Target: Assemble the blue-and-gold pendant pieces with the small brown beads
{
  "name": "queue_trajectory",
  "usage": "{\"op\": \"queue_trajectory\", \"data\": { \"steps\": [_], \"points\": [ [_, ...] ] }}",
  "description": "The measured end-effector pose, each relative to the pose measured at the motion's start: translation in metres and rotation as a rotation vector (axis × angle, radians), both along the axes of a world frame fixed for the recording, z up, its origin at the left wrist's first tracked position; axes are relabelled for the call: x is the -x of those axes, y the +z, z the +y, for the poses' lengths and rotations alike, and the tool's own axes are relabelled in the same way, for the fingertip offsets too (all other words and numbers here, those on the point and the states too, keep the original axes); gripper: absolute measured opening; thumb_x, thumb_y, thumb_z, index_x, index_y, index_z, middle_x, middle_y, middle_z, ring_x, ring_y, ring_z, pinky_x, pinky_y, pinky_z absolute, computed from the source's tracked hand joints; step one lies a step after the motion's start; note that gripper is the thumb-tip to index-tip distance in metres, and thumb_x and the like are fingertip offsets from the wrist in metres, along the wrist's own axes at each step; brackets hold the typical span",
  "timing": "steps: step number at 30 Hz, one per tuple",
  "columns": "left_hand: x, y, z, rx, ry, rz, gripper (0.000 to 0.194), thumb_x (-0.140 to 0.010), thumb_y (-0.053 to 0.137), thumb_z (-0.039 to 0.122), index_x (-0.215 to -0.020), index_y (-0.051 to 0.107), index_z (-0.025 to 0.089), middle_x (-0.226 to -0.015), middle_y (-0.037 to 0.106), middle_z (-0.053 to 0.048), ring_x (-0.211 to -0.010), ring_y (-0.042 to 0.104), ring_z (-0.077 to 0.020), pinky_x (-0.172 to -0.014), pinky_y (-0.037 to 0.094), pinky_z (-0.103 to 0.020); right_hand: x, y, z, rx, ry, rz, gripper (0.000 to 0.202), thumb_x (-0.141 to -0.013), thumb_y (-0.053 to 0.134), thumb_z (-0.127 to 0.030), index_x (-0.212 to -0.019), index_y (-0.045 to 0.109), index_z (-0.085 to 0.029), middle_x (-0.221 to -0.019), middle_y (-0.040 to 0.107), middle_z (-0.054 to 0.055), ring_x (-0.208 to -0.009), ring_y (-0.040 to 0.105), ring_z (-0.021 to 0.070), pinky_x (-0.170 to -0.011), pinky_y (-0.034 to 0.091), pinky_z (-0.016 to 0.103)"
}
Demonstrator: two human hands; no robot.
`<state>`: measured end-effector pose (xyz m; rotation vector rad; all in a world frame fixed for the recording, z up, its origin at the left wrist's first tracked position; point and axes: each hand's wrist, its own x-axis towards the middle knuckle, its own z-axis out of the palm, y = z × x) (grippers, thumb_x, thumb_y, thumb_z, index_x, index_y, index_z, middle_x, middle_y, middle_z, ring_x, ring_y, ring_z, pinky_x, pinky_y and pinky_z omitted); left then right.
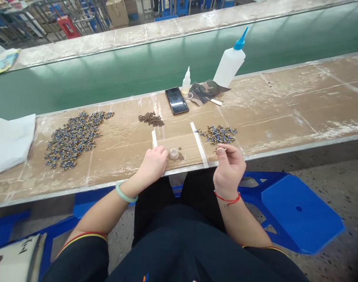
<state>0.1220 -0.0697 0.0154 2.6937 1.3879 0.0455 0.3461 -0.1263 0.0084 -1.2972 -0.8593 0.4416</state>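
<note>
My right hand (229, 166) is closed in a pinch, thumb against forefinger, on a small brass-coloured piece (216, 150). Just beyond it lies a small pile of blue and brass-coloured parts (220, 134). My left hand (156, 161) rests at the table edge with its fingers curled together. Whatever those fingers hold, if anything, is hidden. Right beside them stands a small round clear pot (173, 154), with a damp-looking dark spot next to it. Pot and left hand are on a cardboard piece (181, 141) between two white strips.
A large heap of similar blue and brass parts (76, 139) lies left. Small brown pieces (151, 118) are heaped mid-table. Behind are a phone (177, 100), a small dropper bottle (186, 81), a dark cloth (207, 91) and a large white bottle (229, 64). A blue stool (299, 211) stands right.
</note>
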Motion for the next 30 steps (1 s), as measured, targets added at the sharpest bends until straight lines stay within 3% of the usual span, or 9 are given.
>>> {"op": "queue_trajectory", "data": {
  "steps": [6,10,13,17,22,26,30],
  "points": [
    [0.001,-0.008,-0.005,-0.022,0.064,-0.091,0.018,-0.097,0.045,0.015,-0.088,0.060,0.018,-0.095,0.064,-0.015,-0.093,0.063,-0.0311,-0.078,0.049,-0.042,0.003,0.004,0.002,-0.052,0.002,0.002,0.024,-0.090,0.077,-0.047,-0.094,0.075,-0.023,-0.084,0.066,0.001,-0.077,0.060,0.0159,-0.074,0.050,0.032],
    [0.010,-0.005,-0.003,0.086,0.128,-0.380,0.013,-0.093,0.048,0.018,-0.082,0.054,0.021,-0.092,0.062,-0.012,-0.090,0.059,-0.0280,-0.082,0.050,-0.043,0.003,0.006,-0.003,-0.040,0.008,0.004,0.023,-0.091,0.077,-0.045,-0.094,0.074,-0.023,-0.084,0.065,0.000,-0.076,0.059,0.0156,-0.075,0.050,0.032],
    [0.019,0.005,-0.004,0.336,0.228,-0.810,0.016,-0.097,0.048,0.031,-0.083,0.049,0.023,-0.087,0.057,-0.006,-0.080,0.054,-0.0221,-0.078,0.050,-0.039,0.008,0.008,-0.007,-0.040,0.038,0.003,0.021,-0.092,0.076,-0.044,-0.095,0.075,-0.023,-0.086,0.066,0.001,-0.076,0.059,0.0158,-0.074,0.049,0.032],
    [0.015,0.021,-0.014,0.752,0.303,-1.443,0.033,-0.093,0.058,0.051,-0.082,0.043,0.024,-0.084,0.048,-0.003,-0.065,0.037,-0.0147,-0.060,0.041,-0.032,0.027,0.015,-0.004,-0.132,0.144,-0.006,0.016,-0.094,0.075,-0.041,-0.095,0.076,-0.025,-0.085,0.069,0.002,-0.077,0.061,0.0164,-0.072,0.049,0.031],
    [-0.012,0.048,-0.029,1.112,0.248,-1.858,0.052,-0.076,0.086,0.044,-0.072,0.041,0.020,-0.078,0.039,0.002,-0.062,0.028,-0.0091,-0.055,0.031,-0.022,0.048,0.029,0.006,-0.250,0.261,-0.055,0.011,-0.095,0.074,-0.037,-0.097,0.076,-0.026,-0.084,0.069,0.001,-0.077,0.063,0.0168,-0.071,0.050,0.032],
    [-0.022,0.061,-0.033,1.240,0.157,-1.985,0.052,-0.071,0.094,0.036,-0.070,0.045,0.018,-0.074,0.037,0.004,-0.061,0.028,-0.0075,-0.054,0.029,-0.019,0.052,0.034,0.007,-0.285,0.299,-0.087,0.007,-0.096,0.072,-0.033,-0.098,0.076,-0.027,-0.083,0.069,0.000,-0.076,0.062,0.0165,-0.070,0.050,0.032],
    [-0.022,0.059,-0.034,1.254,0.129,-1.959,0.050,-0.072,0.093,0.037,-0.070,0.046,0.018,-0.075,0.038,0.003,-0.061,0.027,-0.0082,-0.054,0.029,-0.020,0.052,0.037,0.006,-0.308,0.318,-0.112,0.006,-0.097,0.071,-0.029,-0.100,0.076,-0.027,-0.082,0.068,-0.001,-0.076,0.062,0.0159,-0.070,0.050,0.031]
  ]
}}
